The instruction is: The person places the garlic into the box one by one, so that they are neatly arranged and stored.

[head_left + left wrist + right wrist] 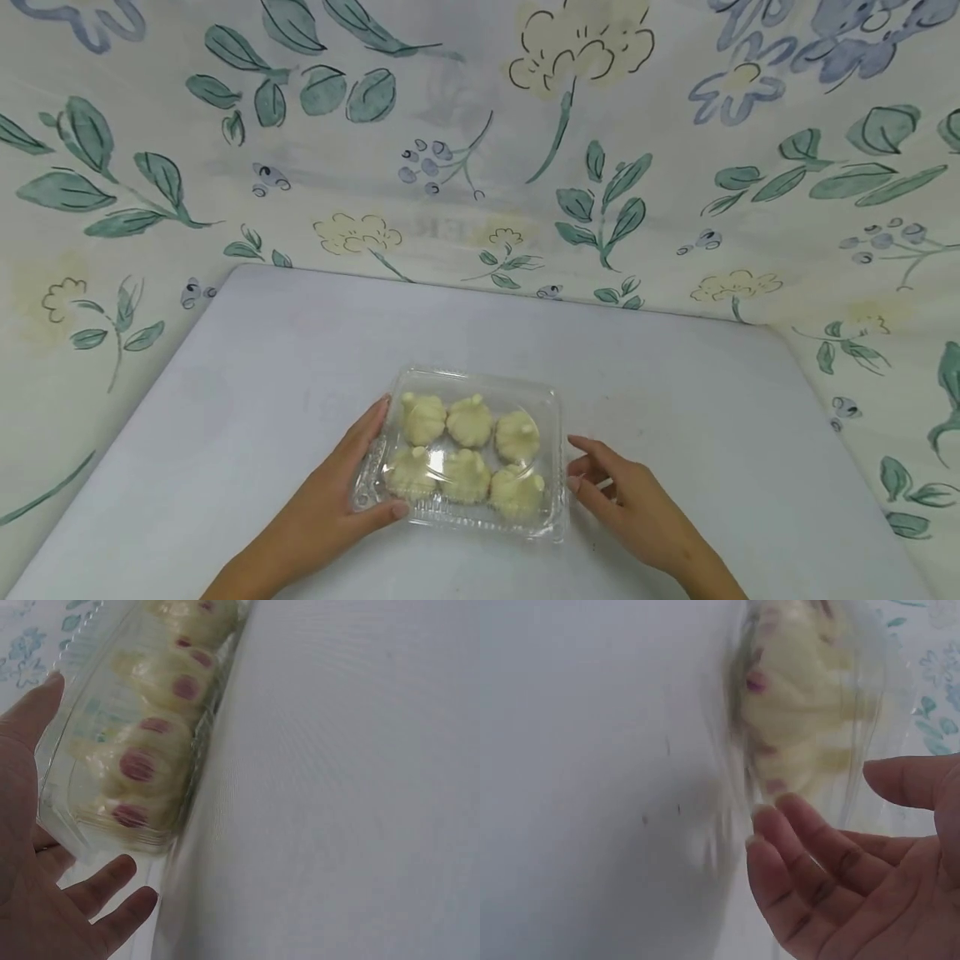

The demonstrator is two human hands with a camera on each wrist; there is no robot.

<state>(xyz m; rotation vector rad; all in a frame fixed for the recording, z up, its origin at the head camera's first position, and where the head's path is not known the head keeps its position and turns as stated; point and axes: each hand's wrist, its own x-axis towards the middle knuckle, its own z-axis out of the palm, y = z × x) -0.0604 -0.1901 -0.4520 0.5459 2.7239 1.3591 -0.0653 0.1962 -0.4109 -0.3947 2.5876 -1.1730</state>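
A clear plastic clamshell box (480, 379) sits on the white table, its lid down. Inside are several pale yellow, ribbed pieces shaped like garlic bulbs (469, 422), in two rows. Seen from the side in the left wrist view, these bulbs (154, 761) carry reddish-purple patches. My left hand (333, 500) is at the box's left side, thumb by the near left corner and fingers along the edge; its fingers look spread and fairly straight. Beside the right edge is my right hand (630, 504), fingers loosely bent and holding nothing. Whether its fingertips touch the box, I cannot tell.
The white tabletop (675, 392) extends around the box on all sides. Behind it and at both sides hangs a cloth (480, 167) printed with leaves and flowers. Small dark specks (645, 820) dot the table near my right hand.
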